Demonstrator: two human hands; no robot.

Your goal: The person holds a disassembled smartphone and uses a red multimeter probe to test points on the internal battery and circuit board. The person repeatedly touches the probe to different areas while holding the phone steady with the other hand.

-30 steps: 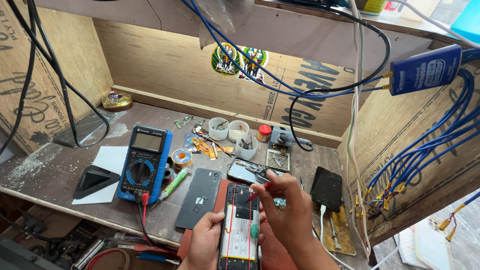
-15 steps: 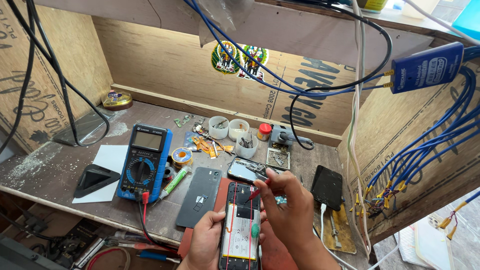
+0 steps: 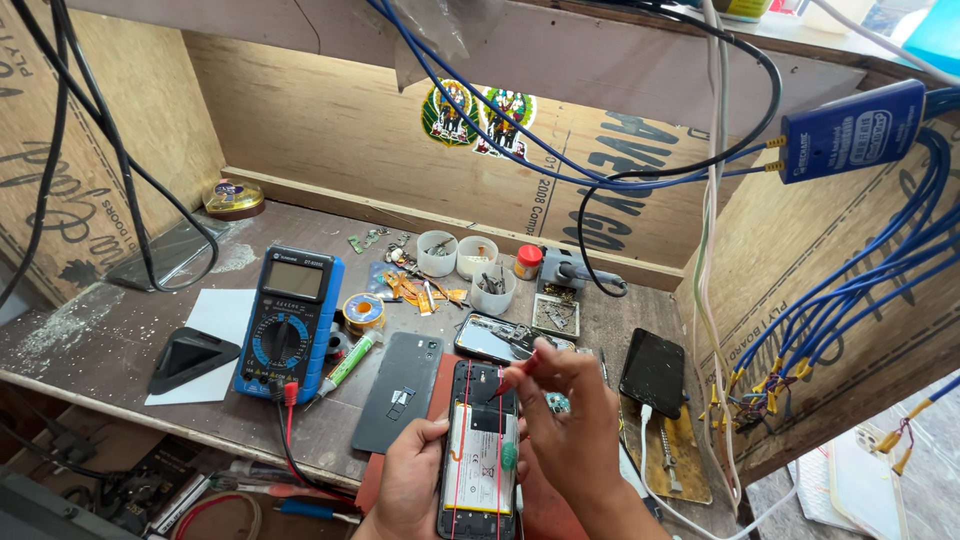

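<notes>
Nothing much has shifted since a moment ago; the right hand (image 3: 570,415) stays pinched narrow around a thin red probe (image 3: 512,377), its tip on the upper part of the opened phone (image 3: 481,450). Left hand (image 3: 410,482) is curled around that phone's left edge, gripping it. Left of the phone lies a dark back cover (image 3: 398,391), farther left a blue multimeter (image 3: 290,322); to its right, a black phone (image 3: 652,371).

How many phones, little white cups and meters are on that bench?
Phones: 3, the opened phone held by the left hand, a dark grey phone, a black phone
White cups: 3
Blue multimeter: 1
Total: 7
</notes>
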